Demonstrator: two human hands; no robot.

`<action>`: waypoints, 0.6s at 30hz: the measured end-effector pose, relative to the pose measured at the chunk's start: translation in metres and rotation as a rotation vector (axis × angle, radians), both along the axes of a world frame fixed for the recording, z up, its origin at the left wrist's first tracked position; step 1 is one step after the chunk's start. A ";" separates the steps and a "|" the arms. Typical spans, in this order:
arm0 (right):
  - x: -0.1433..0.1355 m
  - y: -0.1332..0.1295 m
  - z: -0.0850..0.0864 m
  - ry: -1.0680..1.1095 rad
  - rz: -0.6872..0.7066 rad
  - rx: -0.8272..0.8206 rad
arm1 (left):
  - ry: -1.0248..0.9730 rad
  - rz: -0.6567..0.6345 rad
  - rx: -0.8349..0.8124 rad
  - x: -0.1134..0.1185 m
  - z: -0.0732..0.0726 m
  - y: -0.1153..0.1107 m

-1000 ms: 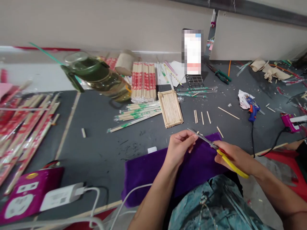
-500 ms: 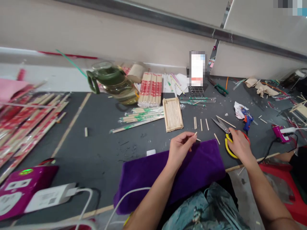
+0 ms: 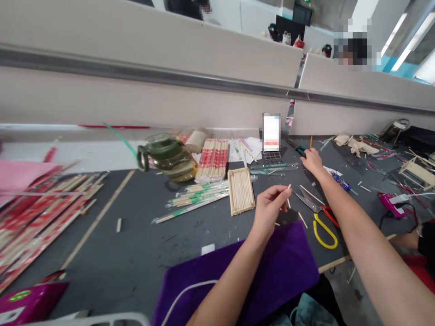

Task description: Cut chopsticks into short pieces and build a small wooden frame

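My left hand (image 3: 272, 206) pinches a short wooden stick (image 3: 289, 187) above the purple cloth (image 3: 282, 258). My right hand (image 3: 311, 161) reaches to the back of the table, at the green-handled pliers (image 3: 300, 149); its fingertips are at the handles, and whether they grip is hard to tell. The scissors (image 3: 316, 209), with yellow and red handles, lie partly open under my right forearm. A small panel of wooden sticks (image 3: 241, 191) rests left of my left hand. A short cut stick (image 3: 302, 220) lies between the cloth and the scissors.
A glass teapot (image 3: 168, 156) stands at the back beside packs of chopsticks (image 3: 213, 158). A phone (image 3: 271, 132) is propped against the partition. The blue glue gun (image 3: 341, 182) lies right of my forearm. More wrapped chopsticks (image 3: 41, 213) cover the left side.
My right hand has let go of the scissors and moved forward to the pliers. My left hand still pinches the stick, slightly further right. The view has tilted up.
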State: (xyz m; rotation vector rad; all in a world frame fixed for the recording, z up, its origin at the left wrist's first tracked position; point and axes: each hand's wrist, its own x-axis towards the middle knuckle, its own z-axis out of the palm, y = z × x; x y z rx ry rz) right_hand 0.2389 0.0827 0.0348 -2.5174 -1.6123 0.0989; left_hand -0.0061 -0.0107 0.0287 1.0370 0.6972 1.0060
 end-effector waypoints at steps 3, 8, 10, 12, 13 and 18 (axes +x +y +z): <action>0.011 0.030 -0.011 0.077 -0.064 0.009 | 0.072 0.066 -0.001 0.004 -0.018 0.010; 0.020 0.048 -0.023 0.259 -0.135 0.048 | 0.089 0.084 -0.020 -0.009 -0.029 0.015; 0.022 0.050 -0.020 0.355 -0.174 0.097 | 0.079 0.091 -0.028 -0.012 -0.027 0.016; 0.022 0.047 -0.014 0.482 -0.209 0.151 | 0.065 0.090 -0.039 -0.013 -0.025 0.016; 0.022 0.042 -0.011 0.557 -0.221 0.177 | 0.053 0.095 -0.042 -0.014 -0.024 0.017; 0.007 -0.021 -0.006 0.939 -0.168 0.291 | -0.009 0.151 -0.051 -0.016 -0.022 0.018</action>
